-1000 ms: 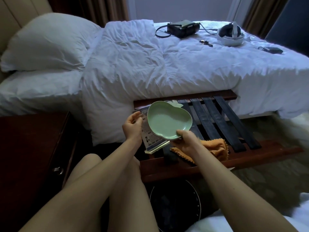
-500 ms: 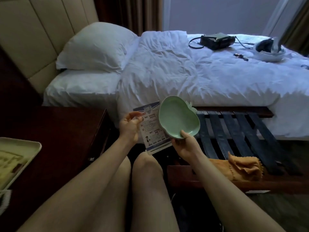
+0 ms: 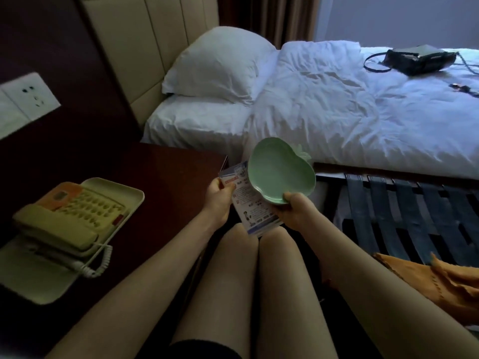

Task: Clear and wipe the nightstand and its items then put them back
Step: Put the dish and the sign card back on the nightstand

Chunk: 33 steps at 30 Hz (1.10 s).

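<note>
**Returning items to the desk.** The left hand [image 3: 219, 194] pinches the printed card [image 3: 255, 211] by its left edge, grip closed thumb against fingers. The right hand [image 3: 293, 208] holds the green dish [image 3: 280, 172] by its near rim, thumb on the lip and the other fingers hidden beneath.

The step is probably setting both items down on the desk [image 3: 168, 172]. To do it well:

- Place each item on the bare dark wood, to the right of the tray [image 3: 137, 196] that holds the telephone [image 3: 67, 216].
- Level the dish and lower it base first.
- Release only once it sits well in from the edge.

The dish is in the air just off the desk's near right corner, overlapping the card. It is pale green, shallow, glossy, fruit-shaped with a leaf-like tab at the far rim, empty, and tilted towards the viewer.
</note>
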Tool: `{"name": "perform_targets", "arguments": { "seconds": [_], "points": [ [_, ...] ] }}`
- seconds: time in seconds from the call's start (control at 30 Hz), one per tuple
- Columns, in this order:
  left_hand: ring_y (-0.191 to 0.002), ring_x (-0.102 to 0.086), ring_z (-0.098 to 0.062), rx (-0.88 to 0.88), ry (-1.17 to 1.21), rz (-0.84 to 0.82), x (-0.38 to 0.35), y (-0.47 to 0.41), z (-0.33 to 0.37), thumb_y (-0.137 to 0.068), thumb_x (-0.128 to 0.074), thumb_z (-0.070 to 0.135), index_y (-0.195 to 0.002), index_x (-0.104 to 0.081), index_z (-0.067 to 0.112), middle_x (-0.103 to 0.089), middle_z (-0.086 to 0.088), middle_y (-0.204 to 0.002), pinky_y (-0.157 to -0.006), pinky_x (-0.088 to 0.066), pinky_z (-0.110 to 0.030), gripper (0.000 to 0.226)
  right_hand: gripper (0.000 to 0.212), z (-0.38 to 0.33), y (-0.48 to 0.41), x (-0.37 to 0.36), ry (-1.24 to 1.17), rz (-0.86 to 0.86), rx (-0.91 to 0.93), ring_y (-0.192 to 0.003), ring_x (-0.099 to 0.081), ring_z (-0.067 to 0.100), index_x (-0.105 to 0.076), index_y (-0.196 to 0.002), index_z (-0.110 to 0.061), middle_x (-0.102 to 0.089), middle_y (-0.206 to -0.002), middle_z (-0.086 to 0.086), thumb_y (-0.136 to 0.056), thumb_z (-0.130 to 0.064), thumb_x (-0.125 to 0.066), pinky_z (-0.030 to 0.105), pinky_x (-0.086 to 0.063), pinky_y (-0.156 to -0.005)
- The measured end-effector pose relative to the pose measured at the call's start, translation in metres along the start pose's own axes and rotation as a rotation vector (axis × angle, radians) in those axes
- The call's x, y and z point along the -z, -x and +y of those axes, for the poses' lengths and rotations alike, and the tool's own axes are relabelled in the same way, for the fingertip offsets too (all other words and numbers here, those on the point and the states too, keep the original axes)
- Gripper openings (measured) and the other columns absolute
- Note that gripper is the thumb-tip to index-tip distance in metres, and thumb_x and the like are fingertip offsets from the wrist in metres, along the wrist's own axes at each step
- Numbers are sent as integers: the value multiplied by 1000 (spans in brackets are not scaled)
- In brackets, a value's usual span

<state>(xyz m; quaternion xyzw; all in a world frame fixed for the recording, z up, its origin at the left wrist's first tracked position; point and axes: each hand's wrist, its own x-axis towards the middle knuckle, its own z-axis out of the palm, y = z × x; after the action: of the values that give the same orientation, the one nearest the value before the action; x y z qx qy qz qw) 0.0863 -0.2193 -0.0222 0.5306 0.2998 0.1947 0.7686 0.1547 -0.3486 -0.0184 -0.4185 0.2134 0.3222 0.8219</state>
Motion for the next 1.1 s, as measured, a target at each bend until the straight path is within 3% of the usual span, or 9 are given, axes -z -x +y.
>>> {"name": "perform_targets", "arguments": {
  "seconds": [0.1,0.23,0.37,0.53,0.67,0.77,0.9,1.03,1.1],
  "points": [
    [-99,-60,-25,99,-164,-141,31,0,0,-90,-57,15,-116,-38,25,-59,-4,-112,-71,-53,-45,34,34,15,0,-20,69,20,-41,-122,-45,35,-40,-131,-3,-45,-135,21,-98,-1,-31,49,-42,-91],
    [-94,-61,-23,223,-156,-236,71,4,2,-83,-57,-8,-104,-37,38,-58,-3,-107,-63,-56,-43,54,35,27,1,-45,153,87,-104,-120,-45,35,-40,-130,-1,-42,-133,22,-97,0,-32,50,-44,-86],
    [-90,-63,-24,152,-15,-76,99,2,9,-82,-56,-11,-121,-45,11,-61,-9,-108,-63,-54,-41,46,35,41,2,-75,205,39,-157,-121,-46,33,-38,-133,0,-43,-133,20,-98,-1,-32,48,-43,-80],
    [-86,-62,-22,59,81,119,129,-4,32,-86,-54,-8,-96,-53,15,-62,-7,-98,-63,-52,-34,26,38,60,-1,-118,247,-141,-182,-125,-44,35,-35,-137,-2,-43,-138,21,-100,-2,-27,48,-39,-93],
    [-93,-59,-23,-19,48,216,150,-15,51,-87,-53,-6,-97,-51,13,-61,-5,-95,-73,-52,-35,21,40,73,-5,-147,297,-234,-200,-122,-46,34,-33,-139,-5,-42,-138,21,-99,-1,-27,46,-45,-75],
    [-88,-61,-19,-85,-38,320,171,-29,66,-88,-54,-4,-90,-52,16,-62,-2,-89,-71,-54,-31,19,45,81,-15,-166,392,-279,-91,-102,-53,34,-31,-138,-10,-43,-135,20,-95,3,-32,42,-51,-55],
    [-83,-61,-14,-202,-221,503,204,-47,78,-88,-56,1,-83,-52,24,-61,6,-85,-71,-52,-29,24,48,86,-37,-182,505,-308,64,-97,-56,33,-27,-137,-18,-42,-132,15,-94,-3,-43,42,-52,-51],
    [-84,-59,-10,-270,-352,631,228,-64,84,-89,-55,4,-93,-52,23,-58,12,-86,-71,-51,-25,20,50,100,-57,-196,518,-342,35,-101,-56,35,-29,-138,-20,-43,-134,16,-93,-1,-41,35,-54,-45],
    [-90,-60,-13,-290,-367,666,237,-78,90,-90,-53,3,-98,-51,22,-61,7,-93,-76,-51,-28,20,52,108,-69,-202,507,-322,19,-101,-55,35,-30,-135,-19,-42,-133,18,-90,5,-37,35,-53,-43]
  ]
}}
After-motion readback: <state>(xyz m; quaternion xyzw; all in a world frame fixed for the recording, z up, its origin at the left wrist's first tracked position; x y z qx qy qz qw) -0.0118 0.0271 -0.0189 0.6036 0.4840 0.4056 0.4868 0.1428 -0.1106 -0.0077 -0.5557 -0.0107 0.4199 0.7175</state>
